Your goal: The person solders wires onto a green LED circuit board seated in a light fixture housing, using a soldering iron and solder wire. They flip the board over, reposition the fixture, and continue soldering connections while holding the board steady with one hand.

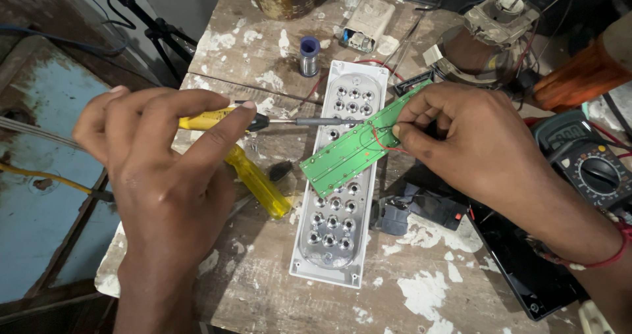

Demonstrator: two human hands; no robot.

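On a paint-flecked wooden worktop [421, 288], left hand [164, 169] closed around yellow-handled soldering iron [263, 121], right hand [474, 143] pinching green circuit board [359, 148] with red wire [385, 140] at fingertips, above white reflector tray [332, 242]. Risk: hot tip close beyond fingers, possibly burning skin or wire.

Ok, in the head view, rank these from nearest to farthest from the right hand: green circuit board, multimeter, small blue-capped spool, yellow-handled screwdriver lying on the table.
1. Green circuit board: pinched in the right hand.
2. Multimeter: just right of it.
3. Blue-capped spool and the lying screwdriver, both to the left: too close to call.
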